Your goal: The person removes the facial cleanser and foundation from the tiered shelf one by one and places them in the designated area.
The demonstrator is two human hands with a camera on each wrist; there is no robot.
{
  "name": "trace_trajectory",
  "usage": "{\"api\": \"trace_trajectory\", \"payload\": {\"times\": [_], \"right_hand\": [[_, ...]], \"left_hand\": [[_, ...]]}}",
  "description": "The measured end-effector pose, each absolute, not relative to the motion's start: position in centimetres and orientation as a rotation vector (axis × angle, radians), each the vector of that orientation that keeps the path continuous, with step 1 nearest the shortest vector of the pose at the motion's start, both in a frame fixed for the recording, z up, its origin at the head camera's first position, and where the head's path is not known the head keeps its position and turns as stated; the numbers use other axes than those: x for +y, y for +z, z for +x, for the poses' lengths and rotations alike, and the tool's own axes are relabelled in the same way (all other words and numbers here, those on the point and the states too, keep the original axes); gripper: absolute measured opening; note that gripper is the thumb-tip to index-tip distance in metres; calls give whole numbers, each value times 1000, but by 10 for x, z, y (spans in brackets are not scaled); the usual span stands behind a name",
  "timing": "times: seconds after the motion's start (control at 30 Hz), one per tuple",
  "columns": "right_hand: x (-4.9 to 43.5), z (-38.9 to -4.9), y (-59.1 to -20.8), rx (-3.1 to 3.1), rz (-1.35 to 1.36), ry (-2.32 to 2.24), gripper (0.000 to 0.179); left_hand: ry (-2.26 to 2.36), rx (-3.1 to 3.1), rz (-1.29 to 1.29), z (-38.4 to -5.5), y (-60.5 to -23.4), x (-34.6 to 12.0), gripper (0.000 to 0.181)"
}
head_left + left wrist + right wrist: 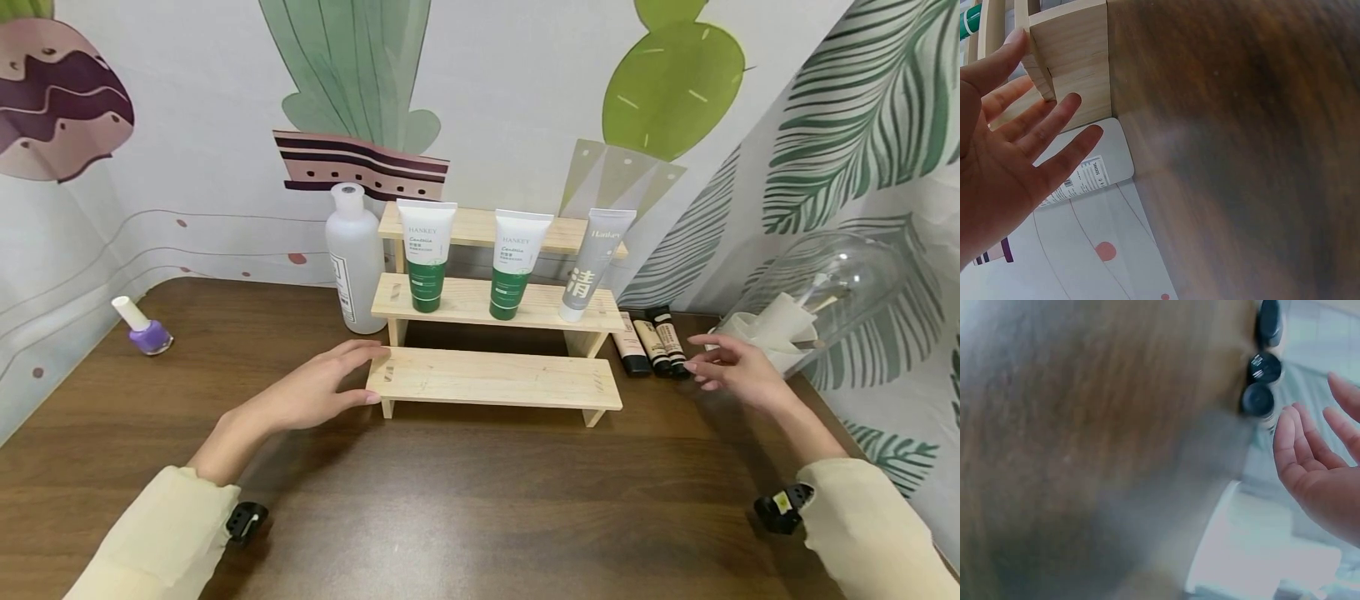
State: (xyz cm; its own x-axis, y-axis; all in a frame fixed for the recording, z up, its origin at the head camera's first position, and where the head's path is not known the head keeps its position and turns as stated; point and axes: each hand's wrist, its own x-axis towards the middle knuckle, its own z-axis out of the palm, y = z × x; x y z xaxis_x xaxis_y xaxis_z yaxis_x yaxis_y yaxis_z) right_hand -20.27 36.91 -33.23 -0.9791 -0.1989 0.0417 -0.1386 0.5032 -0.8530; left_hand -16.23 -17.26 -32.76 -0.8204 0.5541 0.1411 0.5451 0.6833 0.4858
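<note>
A three-tier wooden stand (487,379) is at the middle of the table. My left hand (318,387) reaches to the left end of its lowest step, fingers extended and fingertips at the board's edge. Two white-and-green tubes (427,242) and a grey tube (592,262) stand upright on the middle step. To the right of the stand, three small black-capped tubes (651,343) lie side by side. My right hand (738,371) is beside the rightmost one, its fingers loosely bent and nothing seen in them; whether a fingertip touches the tube I cannot tell.
A white bottle (352,267) stands behind the stand's left end. Farther left is a purple nail polish bottle (150,335) with a white cap. A clear dome (847,283) with white items in it lies at the right, against the patterned cloth (517,100).
</note>
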Motion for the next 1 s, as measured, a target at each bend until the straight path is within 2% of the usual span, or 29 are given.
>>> {"api": "trace_trajectory", "payload": {"times": [0.13,0.53,1.0], "right_hand": [[359,-199,-324,2653,-399,-1510,39],[308,-188,-302,2695,-624,-1381,29],[248,-186,-286,2612,-837,-1318,34]], "left_hand": [[825,2865,948,-163,-328,-173,53],[822,2867,942,-162,-327,-173,53],[818,2866,931,-164,-329,-173,53]]}}
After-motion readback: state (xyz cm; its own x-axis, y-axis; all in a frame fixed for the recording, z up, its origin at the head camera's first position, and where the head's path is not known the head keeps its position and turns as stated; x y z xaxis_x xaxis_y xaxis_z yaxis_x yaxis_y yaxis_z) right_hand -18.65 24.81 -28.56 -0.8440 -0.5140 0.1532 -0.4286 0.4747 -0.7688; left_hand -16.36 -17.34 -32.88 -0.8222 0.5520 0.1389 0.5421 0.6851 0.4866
